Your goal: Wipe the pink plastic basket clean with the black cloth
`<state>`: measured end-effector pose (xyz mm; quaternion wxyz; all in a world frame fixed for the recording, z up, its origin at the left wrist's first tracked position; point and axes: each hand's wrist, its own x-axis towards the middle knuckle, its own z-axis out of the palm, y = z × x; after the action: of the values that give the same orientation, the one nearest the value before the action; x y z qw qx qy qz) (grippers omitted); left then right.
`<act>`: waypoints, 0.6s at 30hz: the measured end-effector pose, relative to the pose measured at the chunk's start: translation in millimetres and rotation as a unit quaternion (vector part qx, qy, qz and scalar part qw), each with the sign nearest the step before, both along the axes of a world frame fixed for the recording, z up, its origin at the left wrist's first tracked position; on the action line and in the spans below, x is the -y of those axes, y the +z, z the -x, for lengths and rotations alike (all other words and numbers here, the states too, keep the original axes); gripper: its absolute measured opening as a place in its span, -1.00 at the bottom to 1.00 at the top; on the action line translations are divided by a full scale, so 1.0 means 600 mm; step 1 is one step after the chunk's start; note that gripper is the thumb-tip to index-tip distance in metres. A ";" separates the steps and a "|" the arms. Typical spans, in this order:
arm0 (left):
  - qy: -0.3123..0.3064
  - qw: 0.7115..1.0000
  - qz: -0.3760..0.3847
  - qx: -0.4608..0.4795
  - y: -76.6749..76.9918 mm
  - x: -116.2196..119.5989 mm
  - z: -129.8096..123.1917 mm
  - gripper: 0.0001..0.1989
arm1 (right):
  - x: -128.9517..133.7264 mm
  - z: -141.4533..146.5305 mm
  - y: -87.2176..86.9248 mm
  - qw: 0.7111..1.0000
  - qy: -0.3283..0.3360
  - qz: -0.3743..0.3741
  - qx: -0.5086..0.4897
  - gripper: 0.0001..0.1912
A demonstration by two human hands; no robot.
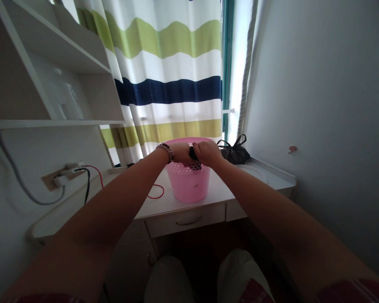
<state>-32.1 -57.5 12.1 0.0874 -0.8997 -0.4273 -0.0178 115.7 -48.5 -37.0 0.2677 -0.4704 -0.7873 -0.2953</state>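
A pink plastic basket (189, 187) stands upright on the white desk, its upper wall pierced with holes. My left hand (183, 152), with a beaded bracelet (166, 151) at the wrist, reaches across the basket's top. Its fingers are hidden by the right hand and by a dark thing. My right hand (208, 152) meets it from the other side, fingers bent round a small black thing (193, 153) whose kind I cannot make out. Something dark shows through the holes below the hands.
A tied black plastic bag (236, 152) sits right of the basket near the wall. A red cable (158, 193) loops on the desk (219, 195) at left. Plugs (61, 179) fill the wall socket. Shelves hang upper left; a striped curtain (173, 90) covers the back.
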 end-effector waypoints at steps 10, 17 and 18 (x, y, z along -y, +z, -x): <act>0.048 0.993 0.102 0.022 0.022 0.011 0.082 -0.56 | -0.044 -0.066 -0.002 0.999 0.043 0.002 -0.013 -0.48; 0.023 1.000 -0.012 0.005 0.006 0.020 0.055 -0.52 | -0.034 -0.017 -0.005 0.999 0.018 -0.024 0.037 -0.62; 0.006 0.999 -0.039 0.008 0.003 0.022 0.042 -0.54 | -0.031 -0.010 -0.004 0.998 0.017 -0.027 0.049 -0.63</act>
<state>-57.4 -70.8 13.6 0.1193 -0.8931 -0.4319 -0.0408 121.6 -29.9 -39.3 0.2462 -0.4346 -0.7992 -0.3343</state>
